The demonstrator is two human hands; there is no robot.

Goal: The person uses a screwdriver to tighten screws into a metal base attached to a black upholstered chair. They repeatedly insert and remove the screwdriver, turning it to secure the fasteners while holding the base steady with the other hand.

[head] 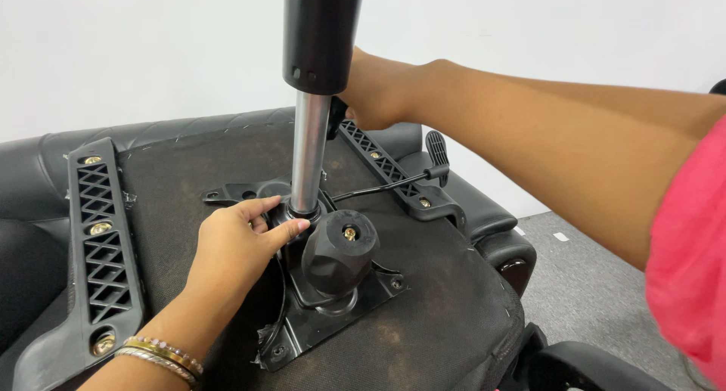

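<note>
An office chair seat [446,300] lies upside down, its fabric underside facing up. A black metal mechanism plate [344,315] is bolted to it, and a gas lift cylinder [308,149] stands upright in it, chrome below and black above. My left hand [238,243] rests at the foot of the chrome rod, fingers curled around the socket. My right hand [378,92] reaches across behind the cylinder's black sleeve and seems to grip it; the fingers are hidden. A black tension knob [340,251] sits just right of my left hand.
Two black plastic armrest brackets, one at the left [94,247] and one at the back right [393,172], are screwed to the seat. A lever with a paddle handle [436,153] sticks out rightward. White wall behind, grey carpet [597,293] at right, another black part [582,364] at bottom right.
</note>
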